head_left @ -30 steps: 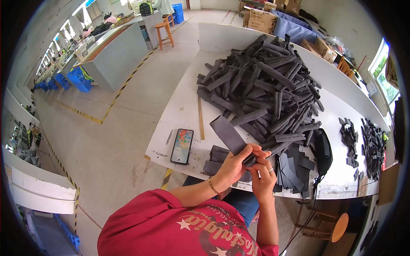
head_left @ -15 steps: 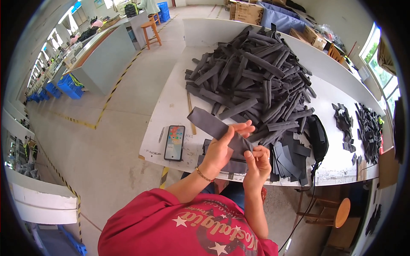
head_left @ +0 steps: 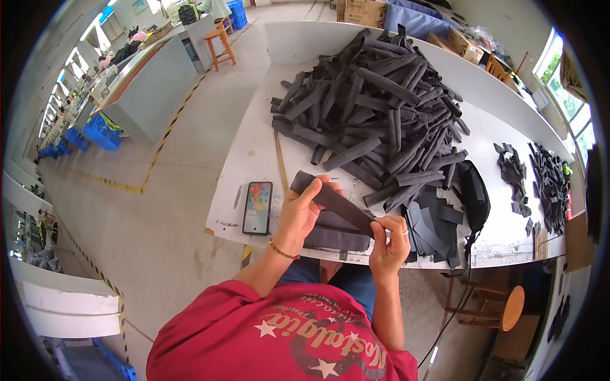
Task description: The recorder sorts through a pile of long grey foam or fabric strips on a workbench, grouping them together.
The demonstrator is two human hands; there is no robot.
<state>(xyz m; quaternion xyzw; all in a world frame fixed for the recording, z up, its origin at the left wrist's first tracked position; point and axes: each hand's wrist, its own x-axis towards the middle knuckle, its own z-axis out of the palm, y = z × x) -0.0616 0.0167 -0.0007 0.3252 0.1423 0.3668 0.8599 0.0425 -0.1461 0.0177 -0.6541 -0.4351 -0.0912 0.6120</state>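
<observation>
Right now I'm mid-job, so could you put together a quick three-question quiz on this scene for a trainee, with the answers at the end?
1. Multiple choice: what do the left hand and the right hand hold between them?
A) a blue crate
B) a dark strip
C) a wooden stool

2. True or false: the phone lies on the white table, to the left of both hands.

3. Short answer: on which side, left or right, is the bracelet worn?

Key: 1. B; 2. True; 3. Left.
</observation>
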